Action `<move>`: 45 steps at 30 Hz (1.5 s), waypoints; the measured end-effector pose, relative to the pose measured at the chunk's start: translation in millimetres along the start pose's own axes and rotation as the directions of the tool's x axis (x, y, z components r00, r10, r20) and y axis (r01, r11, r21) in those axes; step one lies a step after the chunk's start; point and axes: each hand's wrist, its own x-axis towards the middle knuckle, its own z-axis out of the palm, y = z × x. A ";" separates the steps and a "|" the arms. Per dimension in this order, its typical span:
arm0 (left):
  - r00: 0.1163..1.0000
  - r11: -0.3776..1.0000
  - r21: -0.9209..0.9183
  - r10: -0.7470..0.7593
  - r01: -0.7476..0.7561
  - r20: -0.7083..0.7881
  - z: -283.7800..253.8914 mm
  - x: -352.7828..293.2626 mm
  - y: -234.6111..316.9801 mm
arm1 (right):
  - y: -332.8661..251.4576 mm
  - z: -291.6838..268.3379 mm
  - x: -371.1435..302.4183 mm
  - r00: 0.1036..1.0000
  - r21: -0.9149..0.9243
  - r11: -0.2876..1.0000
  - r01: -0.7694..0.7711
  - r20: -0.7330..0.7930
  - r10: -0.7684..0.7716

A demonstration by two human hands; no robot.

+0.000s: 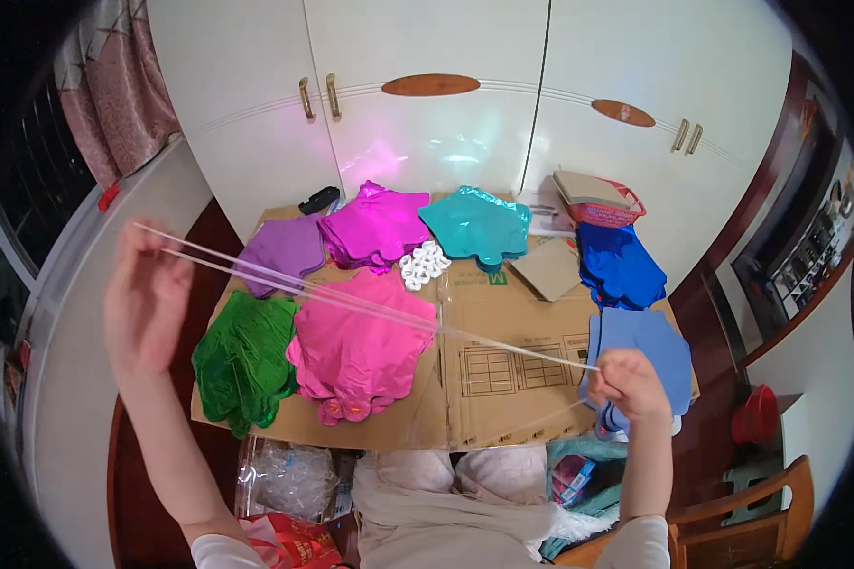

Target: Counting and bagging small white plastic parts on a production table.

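Observation:
A thin white ribbon [503, 343] runs taut in long doubled strands across the table, slanting down from left to right. Its upper end is in my raised left hand [147, 294], which is blurred, with the strands at its fingertips. My right hand [628, 381] pinches the lower end over a stack of pale blue flat shapes [659, 346]. Beneath the strands lie flat pink foil shapes [365, 346], which look like uninflated balloons. A green foil stack [245, 360] is beside them, nearest my left forearm. Small white rolls [423, 265] sit clustered behind the pink stack.
Purple [280, 251], magenta [375, 226], teal [479, 228] and dark blue [621, 266] stacks line the cardboard-covered table [512, 408]. A cardboard piece [541, 268] and a red basket [609, 214] are at the back right. White cabinets [427, 133] stand behind; a wooden chair [750, 522] is at right.

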 end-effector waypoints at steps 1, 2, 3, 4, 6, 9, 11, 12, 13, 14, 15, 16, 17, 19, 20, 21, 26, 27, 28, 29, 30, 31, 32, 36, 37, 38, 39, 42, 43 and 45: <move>1.000 1.000 -0.005 0.011 -0.011 0.003 -15.1 3.0 8.9 | 3.6 -7.8 -9.7 1.000 -0.047 0.999 0.010 -0.009 -0.011; 1.000 1.000 -0.016 0.017 -0.017 0.008 -29.5 7.4 15.1 | 5.6 -14.3 -22.0 0.999 -0.099 0.995 0.018 -0.024 -0.021; 1.000 0.999 -0.018 0.027 -0.027 0.009 -38.7 8.3 21.4 | 8.9 -19.8 -31.7 0.999 -0.144 0.989 0.026 -0.029 -0.031; 0.998 0.999 -0.023 0.040 -0.039 0.047 -43.9 8.2 26.4 | 10.0 -24.1 -40.3 0.997 -0.120 0.990 0.069 -0.023 -0.072; 0.990 0.997 -0.032 0.070 -0.066 0.126 -48.7 3.5 34.0 | 9.7 -30.7 -56.0 0.987 -0.070 0.985 0.157 -0.013 -0.158; 0.999 1.000 0.001 0.007 -0.007 -0.048 -29.9 -19.5 4.9 | 6.3 -41.0 -76.9 0.993 -0.256 0.960 0.117 0.040 -0.110; 0.964 0.965 0.264 -0.079 0.010 0.255 -25.8 -33.7 -17.2 | 7.2 -44.4 -78.1 0.976 -0.628 0.777 0.042 0.193 0.104; 0.955 0.935 0.349 -0.154 0.058 0.253 -17.6 -45.3 -29.1 | 10.6 -35.8 -72.1 0.953 -0.778 0.615 0.127 0.268 0.142; 0.955 0.909 0.407 -0.194 0.089 0.225 -12.4 -58.7 -42.7 | 12.0 -24.5 -65.9 0.924 -0.880 0.421 0.221 0.327 0.200; 0.903 0.820 0.535 -0.369 0.205 0.219 -0.1 -69.9 -46.7 | 10.3 -9.1 -60.1 0.938 -0.895 0.417 0.159 0.268 0.219; 0.861 0.720 0.677 -0.433 0.153 0.266 10.1 -81.5 -57.7 | 9.0 9.9 -52.8 0.947 -0.904 0.414 0.103 0.217 0.237; 0.763 0.654 0.756 -0.502 0.027 0.407 23.6 -89.0 -68.1 | 11.0 27.6 -44.0 0.945 -0.816 0.559 0.143 0.280 0.167; 0.696 0.668 0.742 -0.507 -0.055 0.508 36.5 -96.0 -81.8 | 13.8 45.7 -36.4 0.944 -0.710 0.681 0.178 0.319 0.087; 0.579 0.736 0.655 -0.464 -0.169 0.671 58.7 -109.4 -107.4 | 43.0 84.1 -23.6 0.927 -0.436 0.839 0.325 0.323 -0.191; 0.537 0.784 0.589 -0.417 -0.194 0.733 65.0 -114.2 -118.7 | 55.1 105.3 -15.3 0.921 -0.381 0.856 0.349 0.307 -0.239; 0.559 0.800 0.574 -0.401 -0.172 0.726 68.4 -115.7 -122.3 | 65.0 119.1 -10.7 0.913 -0.324 0.869 0.375 0.293 -0.284; 0.676 0.767 0.639 -0.502 0.060 0.539 48.6 -131.3 -129.8 | 103.0 108.5 -24.6 0.790 -0.032 0.931 -0.363 0.520 0.326; 0.670 0.804 0.570 -0.519 0.172 0.530 39.1 -141.3 -132.8 | 99.7 103.3 -24.9 0.761 -0.070 0.887 -0.457 0.485 0.431; 0.653 0.829 0.481 -0.535 0.285 0.536 29.7 -151.6 -141.0 | 107.2 98.8 -26.1 0.807 0.094 0.883 -0.460 0.460 0.372; 0.635 0.835 0.385 -0.550 0.394 0.543 24.6 -161.3 -145.1 | 122.1 93.4 -26.5 0.849 0.256 0.858 -0.446 0.423 0.316; 0.672 0.813 0.339 -0.582 0.473 0.458 25.8 -171.9 -147.1 | 134.2 90.1 -27.8 0.888 0.408 0.811 -0.419 0.372 0.271; 0.696 0.788 0.290 -0.616 0.544 0.370 33.6 -182.7 -148.4 | 141.3 95.2 -29.0 0.927 0.298 0.900 -0.319 0.297 0.230; 0.707 0.760 0.233 -0.650 0.607 0.277 41.0 -188.6 -151.4 | 149.0 107.1 -27.0 0.958 0.171 0.961 -0.218 0.228 0.176; 0.918 0.730 0.632 -0.389 0.259 0.073 52.6 -193.2 -172.4 | 135.0 129.7 -32.5 0.966 -0.508 0.847 0.159 0.258 -0.027; 0.946 0.567 0.821 -0.225 -0.069 0.234 49.5 -190.9 -176.7 | 124.9 132.5 -34.0 0.944 -0.616 0.739 0.273 0.318 -0.083; 0.895 0.298 0.874 -0.112 -0.384 0.431 46.2 -189.2 -179.3 | 113.2 133.2 -35.6 0.942 -0.578 0.755 0.310 0.294 -0.162; 0.883 0.467 0.830 -0.189 -0.303 0.429 41.3 -192.6 -181.8 | 112.9 128.6 -35.7 0.959 -0.528 0.806 0.266 0.231 -0.165; 0.851 0.812 0.581 -0.335 0.044 0.404 33.8 -206.6 -183.2 | 107.7 123.5 -29.5 0.998 -0.313 0.949 -0.041 0.030 0.053; 0.873 0.869 0.468 -0.345 0.159 0.344 34.9 -208.2 -180.5 | 113.3 129.6 -29.4 0.994 -0.385 0.923 -0.016 0.094 0.056; 0.901 0.837 0.540 -0.298 0.089 0.314 35.6 -205.7 -181.0 | 126.6 139.7 -32.2 0.971 -0.515 0.856 0.048 0.224 0.080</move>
